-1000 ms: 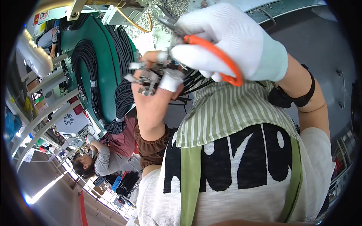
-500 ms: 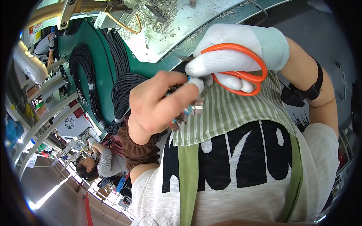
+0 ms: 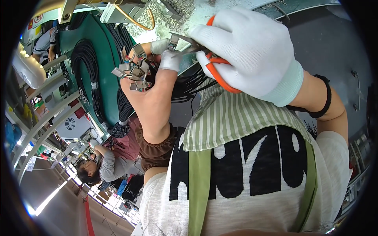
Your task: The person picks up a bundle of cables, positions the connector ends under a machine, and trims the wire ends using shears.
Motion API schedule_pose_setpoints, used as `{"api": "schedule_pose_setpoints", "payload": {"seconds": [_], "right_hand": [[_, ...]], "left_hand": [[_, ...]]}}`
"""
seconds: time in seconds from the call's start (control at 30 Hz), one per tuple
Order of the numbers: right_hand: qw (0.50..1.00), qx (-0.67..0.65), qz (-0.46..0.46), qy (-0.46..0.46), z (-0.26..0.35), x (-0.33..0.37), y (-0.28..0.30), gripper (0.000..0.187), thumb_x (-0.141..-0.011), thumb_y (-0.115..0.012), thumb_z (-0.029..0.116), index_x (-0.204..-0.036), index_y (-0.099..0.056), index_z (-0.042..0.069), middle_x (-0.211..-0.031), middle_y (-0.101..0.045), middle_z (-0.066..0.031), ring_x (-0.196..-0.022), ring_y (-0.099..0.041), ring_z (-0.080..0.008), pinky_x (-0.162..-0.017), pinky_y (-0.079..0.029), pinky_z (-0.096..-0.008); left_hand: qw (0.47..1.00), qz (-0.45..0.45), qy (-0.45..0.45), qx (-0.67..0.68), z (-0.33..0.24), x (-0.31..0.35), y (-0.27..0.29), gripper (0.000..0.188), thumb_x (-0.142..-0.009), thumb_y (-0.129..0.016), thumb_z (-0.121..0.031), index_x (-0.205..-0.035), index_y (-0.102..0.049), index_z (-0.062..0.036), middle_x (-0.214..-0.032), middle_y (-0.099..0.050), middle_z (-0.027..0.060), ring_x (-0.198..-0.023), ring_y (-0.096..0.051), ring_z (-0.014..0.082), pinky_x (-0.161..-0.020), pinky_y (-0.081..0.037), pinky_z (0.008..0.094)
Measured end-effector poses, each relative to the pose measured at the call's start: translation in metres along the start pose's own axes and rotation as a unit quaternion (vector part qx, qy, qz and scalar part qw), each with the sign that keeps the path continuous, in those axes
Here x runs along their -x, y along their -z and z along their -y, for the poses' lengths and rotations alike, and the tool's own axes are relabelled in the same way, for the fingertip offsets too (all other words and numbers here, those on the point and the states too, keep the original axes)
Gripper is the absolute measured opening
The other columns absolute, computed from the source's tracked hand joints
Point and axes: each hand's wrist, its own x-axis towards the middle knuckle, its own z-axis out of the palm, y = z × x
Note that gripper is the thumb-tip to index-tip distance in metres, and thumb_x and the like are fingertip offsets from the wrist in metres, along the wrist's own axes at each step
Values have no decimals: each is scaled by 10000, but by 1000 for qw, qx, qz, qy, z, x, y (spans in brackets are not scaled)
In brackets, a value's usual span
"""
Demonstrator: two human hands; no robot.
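My left hand [image 3: 151,94], bare with white covers on its fingertips, is closed round a bunch of black cables [image 3: 193,84]. Several small metal-shelled connectors [image 3: 137,72] on the cable ends fan out over the fingers. One connector [image 3: 173,41] is pinched between thumb and finger. My right hand [image 3: 252,51], in a white knitted glove, grips orange-handled scissors [image 3: 220,76]. Their blades are parted and reach to the pinched connector; whether they touch it I cannot tell. The gloved fingers hide part of the handles.
Small pale scraps [image 3: 157,21] are scattered over the white work surface ahead. Coils of black cable [image 3: 87,67] lie on the green tabletop [image 3: 103,84] to the left. A co-worker [image 3: 112,167] sits at the lower left, with another person's arm [image 3: 51,49] farther up.
Both hands have moved up toward the work surface. The left hand has shifted left and turned, showing the connectors. The scissors' blades have come round to the pinched connector.
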Motion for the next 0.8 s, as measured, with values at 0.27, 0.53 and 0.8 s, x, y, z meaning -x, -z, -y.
{"api": "schedule_pose_setpoints", "payload": {"seconds": [0.27,0.53,0.8], "right_hand": [[995,66,76,15,-4,1,5,163,-741,-694,214,-876,-642,140,-645,-535,-21,-562,-561,-185,-475,-417,-286],[953,-274,125,-41,-16,8,-8,117,-814,-656,160,-807,-617,49,-562,-479,-11,-483,-457,-93,-456,-361,-260],[912,-380,134,-78,-13,11,-17,156,-836,-639,137,-777,-595,0,-576,-474,-8,-517,-396,-54,-466,-339,-241]], "left_hand": [[992,-4,-33,-120,-2,-2,-9,220,-759,-681,23,-963,-601,5,-827,-578,-9,-720,-497,31,-670,-404,163],[995,-12,-78,-67,10,1,-10,265,-778,-656,48,-1017,-546,14,-908,-590,25,-777,-530,43,-710,-415,169],[990,3,-121,-72,12,1,-4,272,-787,-654,67,-1026,-529,30,-935,-607,68,-808,-578,79,-752,-445,199]]}}
